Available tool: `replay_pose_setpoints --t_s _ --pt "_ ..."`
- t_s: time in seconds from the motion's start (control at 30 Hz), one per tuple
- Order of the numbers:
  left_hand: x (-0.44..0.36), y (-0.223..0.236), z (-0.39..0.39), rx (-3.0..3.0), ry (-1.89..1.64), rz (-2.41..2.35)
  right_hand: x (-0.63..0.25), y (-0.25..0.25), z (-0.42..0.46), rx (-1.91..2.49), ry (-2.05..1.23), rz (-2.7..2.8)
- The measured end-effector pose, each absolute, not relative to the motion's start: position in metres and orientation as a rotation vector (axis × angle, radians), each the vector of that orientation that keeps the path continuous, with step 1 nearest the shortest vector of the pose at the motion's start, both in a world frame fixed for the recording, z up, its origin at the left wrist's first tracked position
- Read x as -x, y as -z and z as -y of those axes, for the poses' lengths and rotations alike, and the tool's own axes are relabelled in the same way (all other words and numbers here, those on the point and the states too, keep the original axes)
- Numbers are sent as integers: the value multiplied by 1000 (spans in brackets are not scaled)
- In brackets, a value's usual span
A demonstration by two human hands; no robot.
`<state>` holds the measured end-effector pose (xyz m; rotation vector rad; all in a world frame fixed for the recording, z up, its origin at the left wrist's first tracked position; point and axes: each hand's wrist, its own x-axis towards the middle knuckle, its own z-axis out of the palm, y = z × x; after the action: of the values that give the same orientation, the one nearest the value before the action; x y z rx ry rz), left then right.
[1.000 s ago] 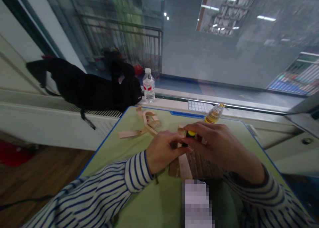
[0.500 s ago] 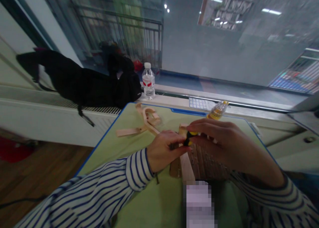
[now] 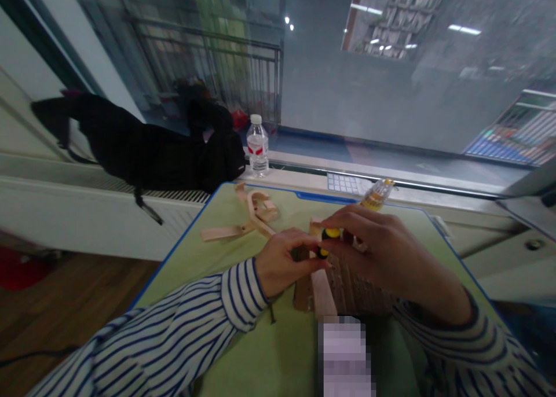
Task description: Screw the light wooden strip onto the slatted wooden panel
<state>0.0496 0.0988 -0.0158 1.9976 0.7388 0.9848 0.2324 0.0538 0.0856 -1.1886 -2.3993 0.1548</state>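
Over the table, my right hand [image 3: 386, 249] has its fingertips closed around a short yellow-and-black screwdriver [image 3: 332, 233]. Thumb and fingers of my left hand [image 3: 286, 259] pinch its lower end, where a second bit of yellow shows. Its tip is hidden by my fingers. Beneath both hands lies a pale wooden strip [image 3: 324, 296], partly covered. It rests across a brown corrugated cardboard block [image 3: 358, 287] with small metallic pieces stuck in it. A dark screw [image 3: 272, 314] lies on the table by my left cuff.
Joined wooden pieces [image 3: 256, 217] lie at the back left of the green, blue-edged table [image 3: 217, 281]. Behind my right hand is a clear bottle with yellow parts [image 3: 377, 194]. A water bottle [image 3: 258, 148] and black bag [image 3: 160, 154] are by the window.
The screwdriver's upper part has turned or tilted slightly, showing more yellow on top. My right hand and wrist have shifted a little left; the left hand holds nearly the same place.
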Motion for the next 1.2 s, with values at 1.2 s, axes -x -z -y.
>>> replay_pose_setpoints --t_s 1.2 --pt "-47 13 -104 -2022 -898 -548 -233 -85 -51 998 -342 2425"
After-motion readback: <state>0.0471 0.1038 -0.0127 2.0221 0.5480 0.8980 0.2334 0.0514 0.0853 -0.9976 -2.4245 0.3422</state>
